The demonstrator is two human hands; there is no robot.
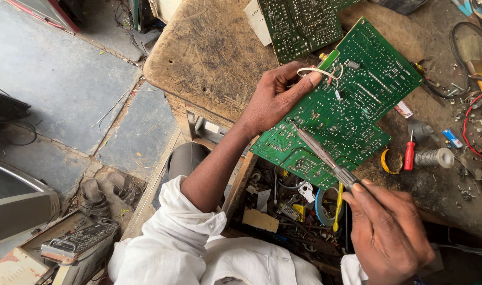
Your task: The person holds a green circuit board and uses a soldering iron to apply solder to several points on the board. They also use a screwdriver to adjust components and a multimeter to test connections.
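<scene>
Head view: looking down over a cluttered workshop surface (209, 58).
Circuit board (352, 100): green, tilted, long axis running lower left to upper right, held above surface edge.
Left hand (275, 97): grasping board's left edge, thumb pressing white wire loop (317, 71).
Right hand (386, 232): clenched around soldering iron (323, 153), below board.
Iron tip: pointing up-left, touching board's lower-left part.

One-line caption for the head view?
Left hand tilts a green circuit board while right hand touches a soldering iron to it.

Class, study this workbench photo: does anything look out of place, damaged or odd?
Yes. The wooden bench top is worn, stained and chipped at its edges. Loose wires and small parts lie scattered at its right end. The green circuit board itself shows no visible damage.
</scene>
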